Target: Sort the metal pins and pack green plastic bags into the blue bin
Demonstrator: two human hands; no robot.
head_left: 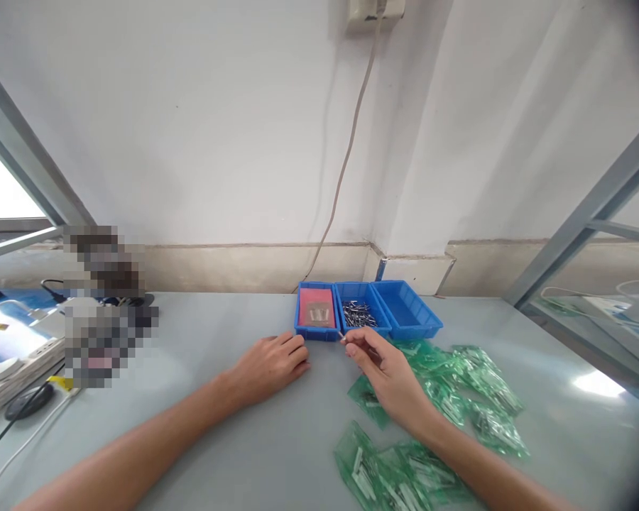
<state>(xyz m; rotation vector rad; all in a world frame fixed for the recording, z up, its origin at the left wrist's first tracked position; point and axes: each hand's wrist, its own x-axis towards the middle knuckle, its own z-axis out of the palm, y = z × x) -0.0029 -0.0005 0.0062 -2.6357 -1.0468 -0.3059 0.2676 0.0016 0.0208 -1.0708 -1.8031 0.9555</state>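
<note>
My right hand (380, 369) is closed in a pinch just in front of the blue bins. Between its fingertips is a small, thin metal piece (341, 336), too small to name for certain. The middle blue bin (379, 331), right behind those fingers, contains many loose metal pieces (358, 313) resembling screws or pins. Palm down on the table, my left hand (274, 363) rests loosely bent with nothing visible in it. Its fingertips are near the left blue bin (317, 334), where a red packet (312, 297) lies with a small clear bag (318, 314) on it.
A third blue bin (407, 309) adjoins on the right. Several green plastic bags (452, 383) of parts lie around and under my right forearm. At left are a power strip (15, 380), cables and a black mouse (29, 403). A cord (346, 163) hangs down the wall behind.
</note>
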